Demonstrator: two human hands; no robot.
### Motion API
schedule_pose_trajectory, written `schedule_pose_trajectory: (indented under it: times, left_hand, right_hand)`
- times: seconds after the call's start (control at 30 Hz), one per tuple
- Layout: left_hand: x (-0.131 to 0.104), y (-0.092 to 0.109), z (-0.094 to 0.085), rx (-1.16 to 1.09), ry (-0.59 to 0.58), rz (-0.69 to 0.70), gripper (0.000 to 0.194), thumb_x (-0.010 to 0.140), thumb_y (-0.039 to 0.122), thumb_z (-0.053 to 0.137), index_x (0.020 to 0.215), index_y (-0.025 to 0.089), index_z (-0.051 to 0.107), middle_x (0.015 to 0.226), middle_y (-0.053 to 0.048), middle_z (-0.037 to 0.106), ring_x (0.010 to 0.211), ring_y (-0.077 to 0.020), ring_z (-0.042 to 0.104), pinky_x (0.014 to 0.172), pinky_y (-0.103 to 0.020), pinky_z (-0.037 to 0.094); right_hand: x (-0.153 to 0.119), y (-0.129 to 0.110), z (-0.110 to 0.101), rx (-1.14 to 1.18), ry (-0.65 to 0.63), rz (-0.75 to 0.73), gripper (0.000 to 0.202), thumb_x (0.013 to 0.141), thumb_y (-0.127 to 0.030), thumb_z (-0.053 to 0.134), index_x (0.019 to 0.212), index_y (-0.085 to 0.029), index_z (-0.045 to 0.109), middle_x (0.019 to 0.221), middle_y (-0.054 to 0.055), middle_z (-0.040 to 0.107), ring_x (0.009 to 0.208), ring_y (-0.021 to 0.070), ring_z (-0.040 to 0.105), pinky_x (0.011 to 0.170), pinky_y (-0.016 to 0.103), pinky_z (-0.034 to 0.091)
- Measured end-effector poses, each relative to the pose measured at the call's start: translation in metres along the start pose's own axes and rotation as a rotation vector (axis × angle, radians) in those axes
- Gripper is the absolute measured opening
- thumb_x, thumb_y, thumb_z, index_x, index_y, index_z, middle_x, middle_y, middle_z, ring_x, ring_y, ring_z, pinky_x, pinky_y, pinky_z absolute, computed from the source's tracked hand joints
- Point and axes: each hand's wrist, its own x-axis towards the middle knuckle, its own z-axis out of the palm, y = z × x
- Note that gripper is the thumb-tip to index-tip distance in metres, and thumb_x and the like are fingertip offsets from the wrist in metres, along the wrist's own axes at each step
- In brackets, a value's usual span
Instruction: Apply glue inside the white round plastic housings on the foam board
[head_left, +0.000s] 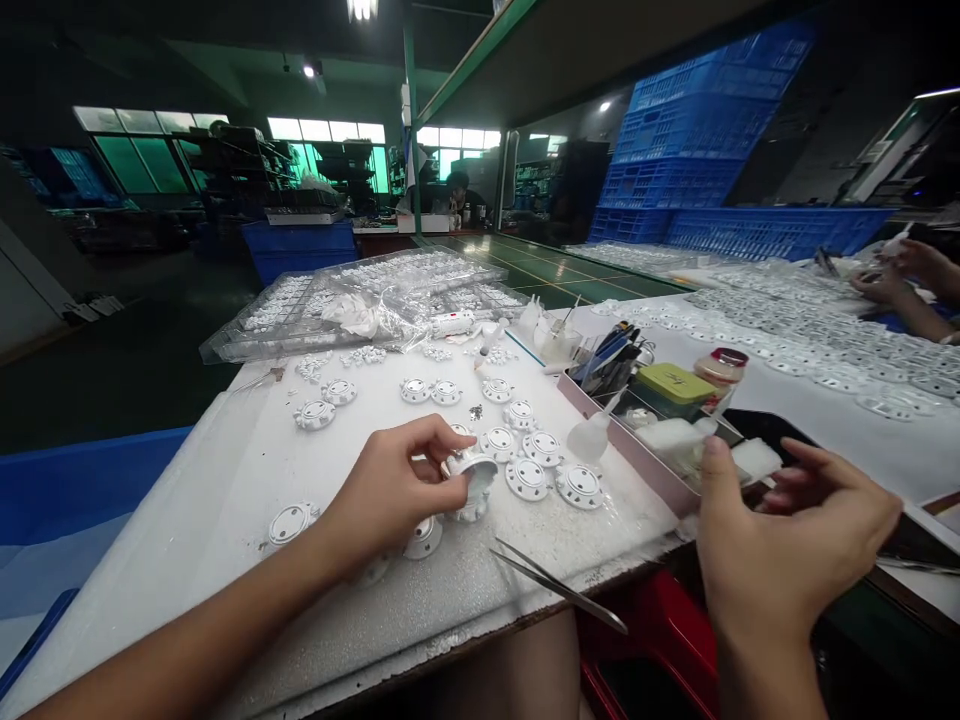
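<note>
My left hand pinches a round white plastic part, tilted so that its hollow side faces right. Several similar white discs with dark holes lie around it on the white foam sheet. My right hand is raised at the right, fingers spread and apart, with nothing visible in it. It is nearest to the pink-edged tool box. Metal tweezers lie at the front edge of the foam. A white squeeze bottle with a thin nozzle stands beside the box.
Clear trays of small white parts are at the back. The box holds tools and a yellow-green container. Blue crates are stacked behind. A co-worker's hands show at far right. A red stool is below.
</note>
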Motion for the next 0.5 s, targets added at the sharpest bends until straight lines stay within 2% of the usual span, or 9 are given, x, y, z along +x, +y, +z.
schedule_pose_trajectory:
  times: [0.1,0.2,0.27,0.4,0.5]
  left_hand:
    - [-0.006,0.002,0.001,0.249,0.081,0.362,0.020,0.067,0.004,0.064,0.082,0.017,0.063,0.085,-0.002,0.067,0.081,-0.0151,0.063,0.072,-0.025,0.050]
    - [-0.008,0.001,0.003,0.326,0.086,0.546,0.024,0.068,0.001,0.063,0.086,0.016,0.063,0.079,-0.001,0.066,0.078,-0.0133,0.063,0.068,-0.023,0.048]
    - [-0.008,0.001,0.003,0.337,0.079,0.565,0.023,0.068,0.001,0.062,0.085,0.016,0.063,0.079,-0.001,0.065,0.077,-0.0131,0.063,0.068,-0.023,0.048]
    - [-0.008,0.002,0.003,0.323,0.083,0.511,0.023,0.067,0.001,0.063,0.084,0.017,0.063,0.081,0.000,0.067,0.079,-0.0130,0.063,0.070,-0.022,0.048]
    - [-0.009,0.005,0.003,0.277,0.082,0.417,0.023,0.067,0.003,0.063,0.084,0.018,0.064,0.084,0.001,0.069,0.080,-0.0130,0.064,0.070,-0.021,0.049]
  right_hand:
    - [0.018,0.022,0.001,-0.129,-0.069,-0.126,0.043,0.078,-0.050,0.059,0.100,-0.014,0.068,0.082,0.009,0.057,0.076,0.0213,0.052,0.076,0.036,0.044]
    - [0.028,0.032,0.003,-0.115,-0.064,-0.163,0.040,0.081,-0.050,0.056,0.092,-0.014,0.070,0.073,0.006,0.058,0.070,0.0190,0.051,0.071,0.032,0.042]
    - [0.029,0.031,0.004,-0.108,-0.074,-0.172,0.040,0.081,-0.051,0.056,0.092,-0.015,0.071,0.073,0.005,0.058,0.068,0.0177,0.050,0.069,0.031,0.041]
    - [0.027,0.028,0.004,-0.120,-0.196,-0.216,0.043,0.080,-0.055,0.054,0.087,-0.017,0.072,0.075,0.005,0.060,0.066,0.0171,0.048,0.064,0.031,0.039]
    - [0.028,0.024,0.002,-0.006,-0.095,-0.157,0.037,0.078,-0.049,0.062,0.092,-0.016,0.072,0.076,0.005,0.060,0.065,0.0152,0.049,0.063,0.030,0.040]
